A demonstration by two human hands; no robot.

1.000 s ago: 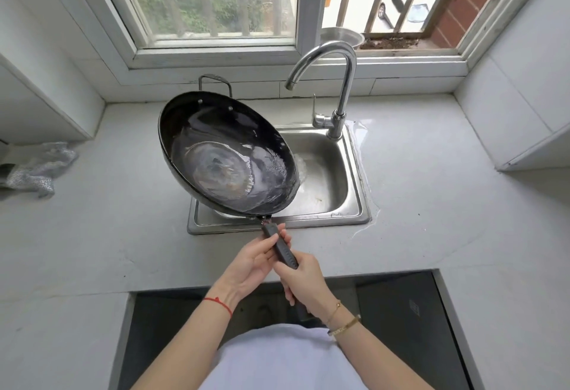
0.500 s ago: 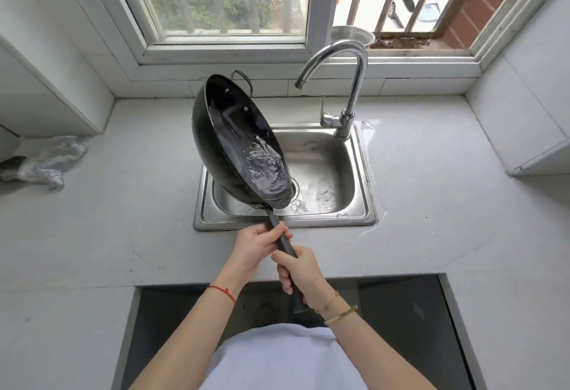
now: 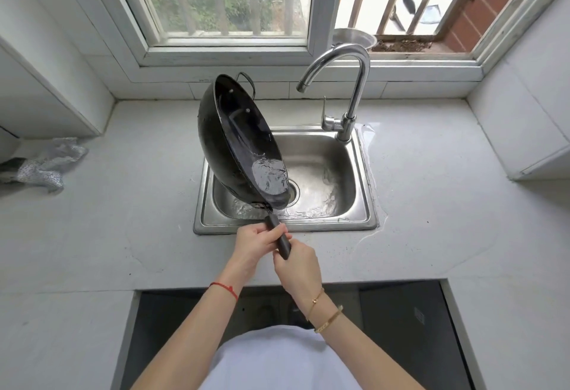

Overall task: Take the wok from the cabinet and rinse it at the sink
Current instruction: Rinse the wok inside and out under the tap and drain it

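Note:
A black wok (image 3: 237, 139) is tipped steeply on its side over the left half of the steel sink (image 3: 361, 170). Water pools at its lower rim and runs out into the basin near the drain. Both hands hold its long black handle: my left hand (image 3: 254, 243) grips it nearer the wok, my right hand (image 3: 296, 266) grips the end. The curved chrome faucet (image 3: 354, 81) stands behind the sink, its spout to the right of the wok; no water comes from it.
Pale stone counter (image 3: 123, 210) surrounds the sink, wet at the sink's right edge. A crumpled silvery bag (image 3: 46, 164) lies at far left. A steel bowl (image 3: 354, 39) sits on the window sill. White cabinets flank both sides; a dark opening lies below me.
The wok has been tilted from nearly face-up to steeply on its side, so the water inside slid to the lower rim and pours into the sink. Both hands stayed on the handle.

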